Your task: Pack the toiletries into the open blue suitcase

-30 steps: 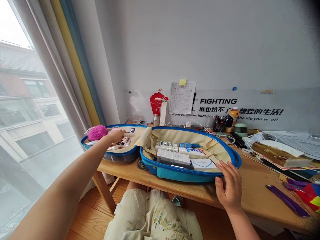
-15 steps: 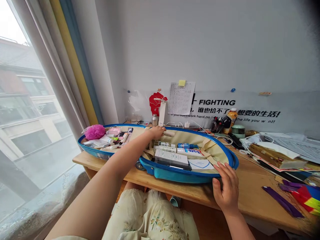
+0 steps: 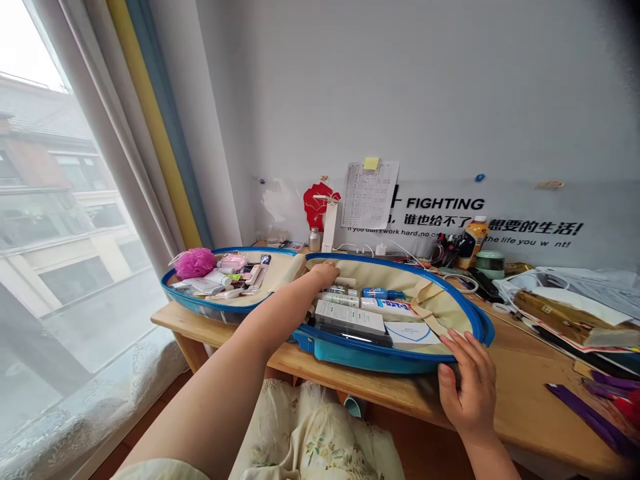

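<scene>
At far left, a pink bath puff and small toiletries fill the left shell of the open blue case. The left hand reaches into the right shell, fingers curled down at a cream tube; whether they grip it cannot be told. White boxes lie just nearer. The right hand rests on the near rim, fingers loosely spread. Stacked papers crowd the desk on the right.
</scene>
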Available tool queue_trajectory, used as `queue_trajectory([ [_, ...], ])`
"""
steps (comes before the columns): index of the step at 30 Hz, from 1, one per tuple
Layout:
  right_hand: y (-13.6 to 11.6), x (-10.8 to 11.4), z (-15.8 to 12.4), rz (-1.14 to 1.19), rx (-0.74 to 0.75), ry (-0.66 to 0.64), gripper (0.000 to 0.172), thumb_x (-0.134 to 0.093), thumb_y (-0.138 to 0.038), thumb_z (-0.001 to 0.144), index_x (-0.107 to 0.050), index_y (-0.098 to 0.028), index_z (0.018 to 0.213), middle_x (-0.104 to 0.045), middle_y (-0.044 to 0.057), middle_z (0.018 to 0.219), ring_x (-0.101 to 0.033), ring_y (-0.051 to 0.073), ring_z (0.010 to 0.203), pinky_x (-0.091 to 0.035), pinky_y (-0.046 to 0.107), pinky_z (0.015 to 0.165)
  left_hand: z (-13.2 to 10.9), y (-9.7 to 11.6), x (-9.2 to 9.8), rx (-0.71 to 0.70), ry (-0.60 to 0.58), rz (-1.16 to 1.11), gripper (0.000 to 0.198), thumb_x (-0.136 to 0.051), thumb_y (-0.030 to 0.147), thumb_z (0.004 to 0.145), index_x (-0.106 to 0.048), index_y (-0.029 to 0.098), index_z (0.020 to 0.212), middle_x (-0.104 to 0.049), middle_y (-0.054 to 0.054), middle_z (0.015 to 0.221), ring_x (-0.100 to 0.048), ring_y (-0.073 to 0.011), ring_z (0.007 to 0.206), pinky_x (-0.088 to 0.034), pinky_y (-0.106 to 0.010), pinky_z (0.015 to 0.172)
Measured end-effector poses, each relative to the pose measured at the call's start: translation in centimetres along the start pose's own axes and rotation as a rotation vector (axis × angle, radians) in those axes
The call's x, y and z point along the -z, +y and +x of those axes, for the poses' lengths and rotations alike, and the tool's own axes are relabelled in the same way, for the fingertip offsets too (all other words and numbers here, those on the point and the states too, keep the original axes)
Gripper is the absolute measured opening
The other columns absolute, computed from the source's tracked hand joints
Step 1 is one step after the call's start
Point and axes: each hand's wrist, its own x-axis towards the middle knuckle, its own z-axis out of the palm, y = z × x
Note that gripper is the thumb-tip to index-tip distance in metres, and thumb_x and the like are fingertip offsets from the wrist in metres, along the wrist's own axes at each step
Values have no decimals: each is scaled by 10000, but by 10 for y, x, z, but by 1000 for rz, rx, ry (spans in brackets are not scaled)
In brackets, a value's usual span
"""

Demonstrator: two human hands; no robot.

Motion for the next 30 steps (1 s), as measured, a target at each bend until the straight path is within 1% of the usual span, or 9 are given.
queue_trajectory([
  [7,1,0,0,12,23,8,432,-431,-266,964,-511,-197,1383,-614,151,1264,-483,320,1322,-409,530,1075,-7,7,5,14,-40,-51,367,-602,374,940,-581,172,1245,-591,-99,1272,-606,-228,1099,-537,-454,925],
  [9,1,0,0,6,25,2,429,-431,-269,963,-515,-198,1378,-616,150,1266,-487,320,1319,-410,527,1075,-12,10,11,7,-46,-77,354,-602,372,940,-589,175,1233,-596,-97,1265,-607,-223,1094,-536,-450,926],
  [11,2,1,0,-5,23,-5,425,-428,-275,963,-515,-201,1372,-618,148,1266,-493,319,1315,-414,523,1072,-19,7,21,-1,-10,-112,368,-604,384,938,-586,177,1242,-586,-99,1287,-598,-233,1117,-526,-465,943],
  [14,3,1,-1,-14,12,-14,410,-417,-286,965,-522,-204,1354,-624,143,1253,-504,317,1305,-420,522,1065,-39,-16,41,42,71,-154,351,-508,360,981,-558,199,1289,-555,-95,1357,-568,-234,1182,-492,-449,994],
  [17,3,0,-1,-6,9,-13,396,-428,-283,961,-536,-198,1332,-627,148,1243,-506,320,1304,-425,526,1061,-74,-62,49,164,47,-155,366,-384,244,973,-560,235,1293,-604,-68,1329,-580,-212,1178,-481,-346,986],
  [20,3,-1,-1,6,7,4,394,-447,-275,955,-541,-194,1328,-629,151,1247,-507,323,1306,-417,532,1067,-116,-109,35,269,-99,-132,419,-520,202,823,-612,209,1232,-681,-71,1216,-626,-228,1097,-501,-324,941],
  [23,2,-2,0,16,-1,19,389,-449,-287,958,-554,-197,1322,-637,144,1245,-513,320,1301,-411,529,1074,-149,-139,5,311,-265,-128,493,-628,202,680,-648,211,1172,-714,-52,1158,-655,-219,1031,-523,-283,885],
  [26,2,-2,1,31,5,33,392,-452,-292,961,-558,-197,1327,-637,140,1249,-513,314,1301,-405,520,1081,-164,-150,-23,321,-335,-131,585,-660,218,633,-623,220,1217,-690,-54,1223,-649,-222,1075,-518,-268,890],
  [30,3,-2,1,12,24,18,403,-436,-287,967,-541,-185,1343,-627,153,1259,-501,318,1311,-406,520,1075,-165,-154,-42,338,-338,-120,533,-649,276,714,-597,195,1238,-671,-99,1243,-643,-241,1087,-511,-294,899],
])
